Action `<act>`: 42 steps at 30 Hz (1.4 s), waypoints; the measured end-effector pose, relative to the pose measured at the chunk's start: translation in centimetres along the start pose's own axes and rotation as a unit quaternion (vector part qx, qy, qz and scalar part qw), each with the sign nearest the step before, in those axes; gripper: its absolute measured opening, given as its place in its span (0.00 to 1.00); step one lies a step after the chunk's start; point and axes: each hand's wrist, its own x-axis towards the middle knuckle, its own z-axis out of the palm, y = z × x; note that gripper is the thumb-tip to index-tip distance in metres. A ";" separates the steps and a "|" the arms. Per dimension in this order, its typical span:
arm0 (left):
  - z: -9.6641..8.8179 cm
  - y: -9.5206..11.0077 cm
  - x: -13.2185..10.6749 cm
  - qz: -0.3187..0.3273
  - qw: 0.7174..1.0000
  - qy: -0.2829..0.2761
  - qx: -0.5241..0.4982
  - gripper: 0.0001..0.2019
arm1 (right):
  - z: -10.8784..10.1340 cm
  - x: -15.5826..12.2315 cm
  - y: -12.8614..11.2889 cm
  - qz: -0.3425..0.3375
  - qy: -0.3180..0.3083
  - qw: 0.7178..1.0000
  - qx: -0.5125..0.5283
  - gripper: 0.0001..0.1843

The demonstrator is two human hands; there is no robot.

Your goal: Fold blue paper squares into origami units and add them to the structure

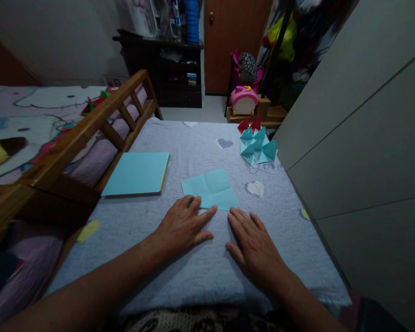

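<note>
A light blue square sheet of paper (210, 188) with crease lines lies flat on the lilac bed cover (200, 272). My left hand (183, 226) rests palm down just below it, fingers stretched out, fingertips touching the sheet's near edge. Flat beside it lies my right hand (254, 246), fingers spread, its tips close to the sheet's near right corner. Neither hand holds anything.
A stack of blue paper squares (137, 174) lies to the left. Several folded teal and red paper shapes (257, 144) sit at the far right. A wooden bed rail (90, 124) runs along the left, a grey wardrobe (359, 138) on the right.
</note>
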 end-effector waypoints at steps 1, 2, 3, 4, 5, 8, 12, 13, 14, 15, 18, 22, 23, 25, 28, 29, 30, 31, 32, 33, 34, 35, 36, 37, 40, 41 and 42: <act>0.0 0.0 0.0 0.001 1.000 0.000 0.001 0.34 | -0.1 -0.2 0.2 0.001 0.003 1.000 -0.004 0.30; 0.0 0.0 0.0 0.001 1.000 -0.001 0.001 0.34 | -0.1 -0.4 0.4 0.003 0.004 1.000 -0.009 0.30; 0.0 0.0 0.0 0.001 1.000 -0.003 0.001 0.34 | -0.2 -0.6 0.6 0.004 0.005 1.000 -0.012 0.30; 0.0 0.0 0.0 0.000 1.000 -0.004 0.000 0.34 | -0.3 -0.8 0.7 0.005 0.004 1.000 -0.016 0.30; 0.0 0.0 0.0 0.000 1.000 -0.006 -0.002 0.34 | -0.4 -0.9 0.9 0.008 0.005 1.000 -0.020 0.29; 0.0 0.0 0.1 0.001 1.000 -0.001 -0.008 0.34 | -1.0 -0.8 0.8 0.020 0.021 0.999 -0.025 0.26; 0.2 0.0 0.0 0.003 1.000 0.007 -0.008 0.34 | -1.6 0.7 -0.3 -0.004 0.035 0.999 0.013 0.26; 0.3 -0.1 0.0 0.003 1.000 0.008 -0.008 0.34 | -1.6 1.2 -0.7 -0.018 0.035 0.999 0.027 0.27; 0.3 -0.1 0.0 0.004 1.000 0.008 -0.008 0.34 | -1.6 1.6 -1.0 -0.032 0.028 0.998 0.037 0.27; 0.4 -0.1 -0.1 0.004 1.000 0.009 -0.008 0.35 | -1.5 2.0 -1.2 -0.040 0.021 0.998 0.044 0.28; 0.6 -0.1 -0.2 0.004 1.000 0.012 -0.013 0.35 | -1.0 2.7 -1.3 -0.047 0.002 0.998 0.048 0.26; 0.6 -0.2 -0.2 0.007 1.000 0.010 -0.019 0.35 | -0.5 2.9 -1.2 -0.044 0.015 0.998 0.042 0.25; 0.6 -0.2 -0.2 0.007 1.000 0.008 -0.020 0.36 | -0.4 3.0 -1.2 -0.044 0.019 0.998 0.042 0.24; 0.5 -0.2 -0.3 0.007 1.000 0.000 -0.019 0.37 | -0.4 3.1 -1.3 -0.044 0.024 0.998 0.044 0.23; 0.3 -0.4 -0.5 0.004 1.000 -0.019 -0.011 0.37 | -0.5 3.4 -1.6 -0.039 0.020 0.998 0.039 0.22; 0.3 -0.5 -0.7 0.004 1.000 -0.024 -0.008 0.37 | -0.5 3.5 -1.7 -0.037 0.017 0.999 0.034 0.22; 0.3 -0.6 -0.8 0.006 1.000 -0.025 -0.006 0.37 | -0.5 3.6 -1.8 -0.034 0.013 0.999 0.026 0.22; 0.3 -0.8 -1.0 0.008 1.000 -0.025 -0.004 0.37 | -0.5 3.7 -1.9 -0.032 0.009 0.999 0.019 0.23; 0.4 -1.0 -1.3 0.010 1.000 -0.023 -0.002 0.37 | -0.5 3.8 -2.0 -0.031 0.004 0.999 0.013 0.23; 0.6 -1.3 -1.5 0.010 1.000 -0.018 -0.002 0.37 | -0.5 3.8 -2.0 -0.029 -0.002 1.000 0.009 0.24; 0.7 -1.6 -1.8 0.008 1.000 -0.015 -0.001 0.38 | -0.5 3.8 -2.1 -0.026 -0.008 1.000 0.006 0.24; 0.9 -1.8 -2.1 0.003 1.000 -0.009 -0.002 0.39 | -0.6 3.9 -2.2 -0.023 -0.014 1.000 0.003 0.24; 1.0 -2.1 -2.5 0.000 1.000 -0.005 -0.005 0.39 | -0.6 3.9 -2.2 -0.021 -0.019 1.000 0.000 0.24; 1.2 -2.4 -2.8 0.000 1.000 -0.002 -0.005 0.39 | -0.7 3.9 -2.3 -0.020 -0.023 1.000 -0.003 0.24; 1.2 -3.1 -3.8 -0.005 1.000 0.000 0.000 0.39 | -1.0 4.1 -2.5 -0.019 -0.034 0.999 -0.018 0.24; 1.1 -3.3 -4.1 -0.010 1.000 -0.001 0.004 0.38 | -1.1 4.3 -2.5 -0.019 -0.039 0.999 -0.022 0.24; 1.0 -3.5 -4.4 -0.016 1.000 -0.002 0.008 0.38 | -1.2 4.4 -2.6 -0.019 -0.044 0.999 -0.025 0.24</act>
